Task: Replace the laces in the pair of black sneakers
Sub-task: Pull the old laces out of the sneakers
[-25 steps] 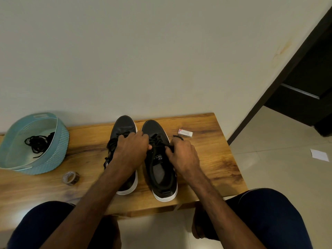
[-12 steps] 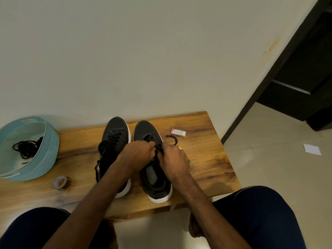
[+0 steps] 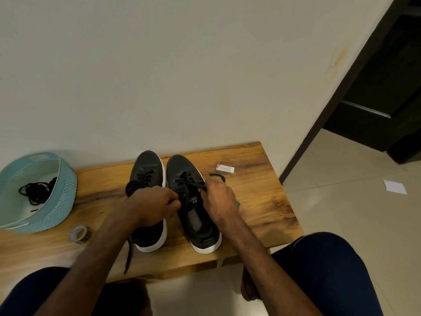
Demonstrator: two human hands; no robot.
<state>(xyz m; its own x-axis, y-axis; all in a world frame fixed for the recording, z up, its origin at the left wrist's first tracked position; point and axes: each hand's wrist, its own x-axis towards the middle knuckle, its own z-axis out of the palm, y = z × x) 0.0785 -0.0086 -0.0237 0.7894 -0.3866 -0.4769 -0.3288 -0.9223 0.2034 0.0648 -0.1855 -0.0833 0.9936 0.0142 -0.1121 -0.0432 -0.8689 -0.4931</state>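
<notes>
Lace [image 3: 189,181], right sneaker [image 3: 198,222] | right hand [image 3: 219,199] pinches one end at tongue's 3 o'clock | left hand [image 3: 157,205] curled at 9 o'clock, I cannot tell its hold | shoe axis 12–6, toe at 12, on bench [image 3: 262,201].
</notes>
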